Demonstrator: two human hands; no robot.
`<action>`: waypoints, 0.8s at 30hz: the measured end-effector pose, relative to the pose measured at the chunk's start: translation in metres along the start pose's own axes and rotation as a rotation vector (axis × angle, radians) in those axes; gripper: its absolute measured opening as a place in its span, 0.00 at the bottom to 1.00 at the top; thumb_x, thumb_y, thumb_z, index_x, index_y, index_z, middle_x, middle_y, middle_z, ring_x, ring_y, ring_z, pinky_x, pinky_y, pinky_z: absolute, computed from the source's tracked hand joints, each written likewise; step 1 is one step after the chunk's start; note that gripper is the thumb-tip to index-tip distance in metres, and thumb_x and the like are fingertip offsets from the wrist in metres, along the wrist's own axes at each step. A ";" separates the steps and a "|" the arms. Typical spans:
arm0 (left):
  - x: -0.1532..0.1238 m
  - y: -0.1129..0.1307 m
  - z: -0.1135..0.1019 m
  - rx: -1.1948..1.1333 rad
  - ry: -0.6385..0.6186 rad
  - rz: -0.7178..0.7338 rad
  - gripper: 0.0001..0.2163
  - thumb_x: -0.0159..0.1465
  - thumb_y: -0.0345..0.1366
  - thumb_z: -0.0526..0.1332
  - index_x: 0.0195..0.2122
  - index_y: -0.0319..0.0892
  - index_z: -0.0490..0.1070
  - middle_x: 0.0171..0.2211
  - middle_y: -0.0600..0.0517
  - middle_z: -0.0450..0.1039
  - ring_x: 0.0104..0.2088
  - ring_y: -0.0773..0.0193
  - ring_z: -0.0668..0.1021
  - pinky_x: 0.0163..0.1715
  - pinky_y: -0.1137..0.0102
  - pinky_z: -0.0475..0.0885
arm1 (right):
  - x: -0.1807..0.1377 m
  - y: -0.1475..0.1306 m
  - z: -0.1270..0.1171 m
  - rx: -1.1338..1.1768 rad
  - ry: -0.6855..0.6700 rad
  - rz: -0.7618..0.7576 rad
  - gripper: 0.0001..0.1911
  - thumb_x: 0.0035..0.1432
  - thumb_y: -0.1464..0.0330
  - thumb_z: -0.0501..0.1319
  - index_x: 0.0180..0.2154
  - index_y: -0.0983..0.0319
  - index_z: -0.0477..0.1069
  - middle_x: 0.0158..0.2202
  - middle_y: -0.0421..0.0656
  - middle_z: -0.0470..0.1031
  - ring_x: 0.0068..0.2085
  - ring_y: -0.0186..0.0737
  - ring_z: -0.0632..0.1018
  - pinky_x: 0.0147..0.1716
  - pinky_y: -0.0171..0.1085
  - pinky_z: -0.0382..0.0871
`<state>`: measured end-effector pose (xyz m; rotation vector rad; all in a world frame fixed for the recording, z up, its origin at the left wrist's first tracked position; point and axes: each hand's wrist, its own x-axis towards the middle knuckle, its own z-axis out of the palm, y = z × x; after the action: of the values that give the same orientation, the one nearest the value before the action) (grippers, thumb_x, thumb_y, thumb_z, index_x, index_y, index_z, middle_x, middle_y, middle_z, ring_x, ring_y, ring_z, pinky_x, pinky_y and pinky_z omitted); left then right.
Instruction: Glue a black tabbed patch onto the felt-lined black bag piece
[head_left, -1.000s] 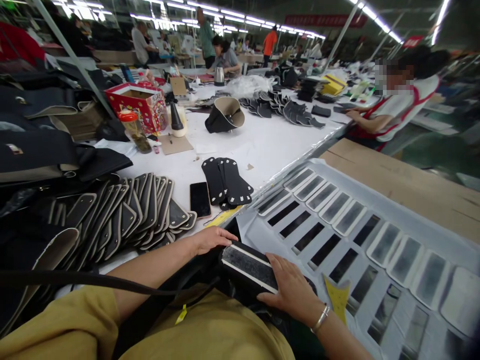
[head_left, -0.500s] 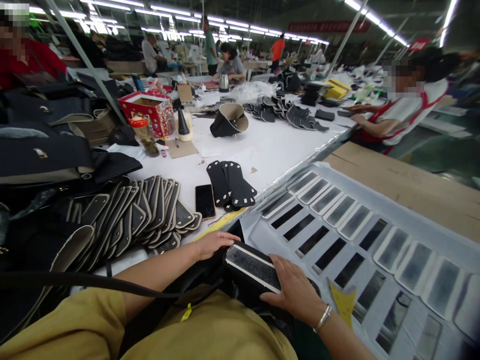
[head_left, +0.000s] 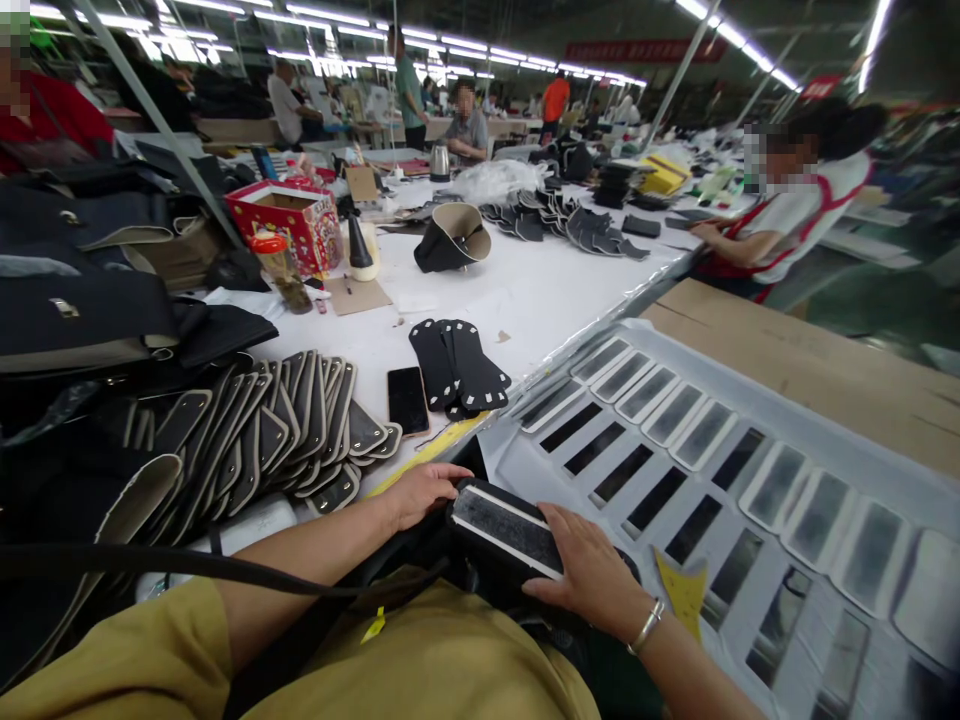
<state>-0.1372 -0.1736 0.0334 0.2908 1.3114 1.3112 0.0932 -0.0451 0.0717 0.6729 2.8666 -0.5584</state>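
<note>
Just in front of my body is a black bag piece (head_left: 504,527), its narrow face up, showing a dark grey strip between two white edges. My left hand (head_left: 425,494) is at its far left corner, fingers closed on the dark edge there; some fingertips are hidden. Across its right end lies my right hand (head_left: 589,568), gripping with the thumb on the near side and the fingers over the far side. The lower part of the bag piece is lost in shadow near my lap. A black strap (head_left: 225,568) runs in from the left.
Left are stacked black panels with pale edges (head_left: 289,430), a phone (head_left: 407,401) and black rounded pieces (head_left: 461,365). Right stands a grey slotted rack (head_left: 637,480) holding pale-edged panels and a yellow scrap (head_left: 681,590). A co-worker (head_left: 780,225) works at the table's far right.
My left hand's fingers have curled in more at the bag piece's corner. My right hand keeps its grip. The whole view has shifted slightly.
</note>
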 end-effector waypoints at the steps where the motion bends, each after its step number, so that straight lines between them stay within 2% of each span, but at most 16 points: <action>1: -0.001 0.000 0.004 0.011 0.021 0.019 0.19 0.44 0.24 0.60 0.40 0.37 0.74 0.33 0.50 0.76 0.32 0.64 0.75 0.35 0.71 0.67 | 0.000 0.001 0.001 0.004 0.006 -0.004 0.43 0.42 0.60 0.68 0.57 0.69 0.58 0.56 0.56 0.63 0.56 0.55 0.65 0.56 0.51 0.57; 6: -0.007 -0.011 0.024 0.110 0.187 0.175 0.18 0.47 0.24 0.56 0.39 0.37 0.74 0.32 0.51 0.75 0.32 0.64 0.73 0.34 0.72 0.66 | -0.002 0.004 0.005 0.012 0.047 -0.023 0.43 0.42 0.60 0.68 0.57 0.67 0.58 0.56 0.56 0.63 0.56 0.55 0.65 0.55 0.52 0.58; 9: -0.008 -0.017 0.030 0.098 0.274 0.197 0.20 0.48 0.24 0.55 0.43 0.37 0.73 0.33 0.51 0.74 0.33 0.64 0.73 0.35 0.72 0.65 | -0.002 0.004 0.006 0.001 0.042 -0.015 0.43 0.42 0.60 0.68 0.58 0.68 0.57 0.56 0.56 0.63 0.57 0.55 0.64 0.56 0.51 0.57; 11: -0.009 -0.016 0.029 0.063 0.245 0.164 0.21 0.49 0.25 0.55 0.46 0.36 0.71 0.32 0.50 0.74 0.32 0.64 0.73 0.34 0.71 0.66 | -0.003 0.003 0.004 0.005 0.039 -0.016 0.43 0.41 0.60 0.68 0.58 0.67 0.57 0.56 0.55 0.63 0.56 0.55 0.65 0.56 0.51 0.57; 13: -0.010 -0.012 0.023 0.015 0.164 0.109 0.22 0.49 0.27 0.57 0.47 0.35 0.71 0.32 0.48 0.75 0.31 0.64 0.74 0.34 0.70 0.67 | -0.003 0.002 0.002 0.011 0.035 -0.016 0.43 0.41 0.59 0.68 0.58 0.66 0.57 0.56 0.55 0.63 0.56 0.54 0.65 0.56 0.51 0.57; 17: -0.010 -0.004 0.013 -0.047 0.048 0.054 0.20 0.52 0.36 0.60 0.46 0.35 0.73 0.37 0.45 0.75 0.34 0.62 0.76 0.35 0.70 0.68 | -0.003 0.000 -0.002 -0.003 0.010 0.006 0.44 0.42 0.57 0.67 0.58 0.68 0.57 0.57 0.55 0.62 0.56 0.54 0.65 0.57 0.50 0.56; 20: -0.005 -0.007 0.015 -0.030 0.036 0.096 0.20 0.53 0.42 0.63 0.44 0.36 0.74 0.37 0.47 0.75 0.35 0.62 0.75 0.37 0.70 0.67 | -0.003 -0.001 -0.003 -0.023 -0.001 0.003 0.45 0.42 0.57 0.67 0.59 0.69 0.57 0.57 0.56 0.62 0.57 0.53 0.64 0.57 0.49 0.55; 24: 0.007 -0.015 0.021 0.067 0.057 0.159 0.19 0.51 0.44 0.65 0.41 0.37 0.76 0.29 0.51 0.74 0.30 0.64 0.73 0.35 0.70 0.66 | -0.004 0.001 0.002 -0.044 0.015 -0.017 0.43 0.44 0.58 0.65 0.59 0.69 0.57 0.58 0.56 0.61 0.58 0.54 0.64 0.58 0.50 0.56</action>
<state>-0.1142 -0.1629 0.0249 0.4143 1.4051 1.4186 0.0974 -0.0469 0.0702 0.6497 2.8921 -0.4925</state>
